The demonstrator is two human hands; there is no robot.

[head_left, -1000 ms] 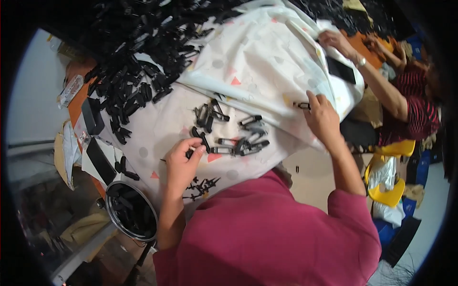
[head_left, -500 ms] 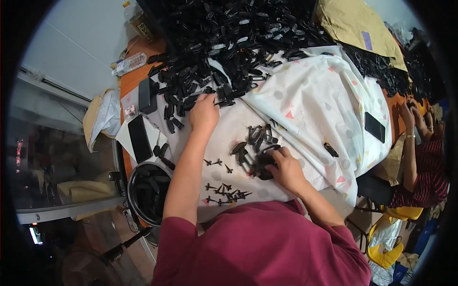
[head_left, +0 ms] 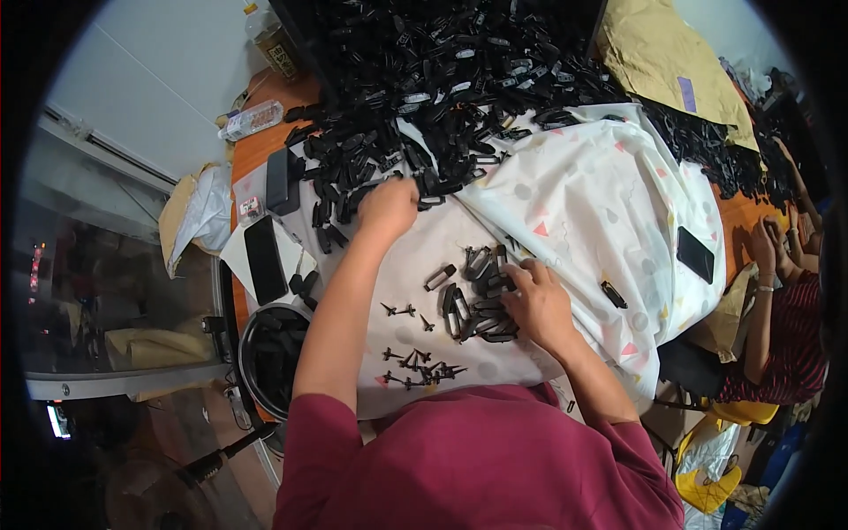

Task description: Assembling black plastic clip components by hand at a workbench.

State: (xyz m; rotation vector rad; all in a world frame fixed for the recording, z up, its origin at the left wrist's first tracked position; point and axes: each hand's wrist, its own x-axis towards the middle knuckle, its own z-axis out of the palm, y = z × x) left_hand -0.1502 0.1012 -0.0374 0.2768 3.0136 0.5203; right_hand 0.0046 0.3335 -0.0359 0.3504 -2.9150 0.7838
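Note:
My left hand (head_left: 389, 210) is at the near edge of a large heap of black plastic parts (head_left: 450, 97), its fingers curled down among the pieces. Whatever those fingers may grip is hidden under the hand. My right hand (head_left: 537, 305) rests at the right side of a smaller group of black oblong parts (head_left: 477, 314), fingers spread and touching them. One hollow black piece (head_left: 439, 277) lies apart, left of that group. Nearer to me, several small black pin-like parts (head_left: 415, 360) are scattered on the patterned white cloth (head_left: 406, 265).
At left are a black phone (head_left: 264, 260), a dark box (head_left: 283, 181), a clear bottle (head_left: 251, 120) and a round container (head_left: 274, 358) of black parts. Another phone (head_left: 695, 255) lies at right, near another person's hands (head_left: 767, 243). A brown paper bag (head_left: 667, 71) lies behind.
My left hand's fingers have curled at the heap. My right hand has moved slightly away from me, its fingers less bent, and the small group of parts has shifted, leaving one piece apart.

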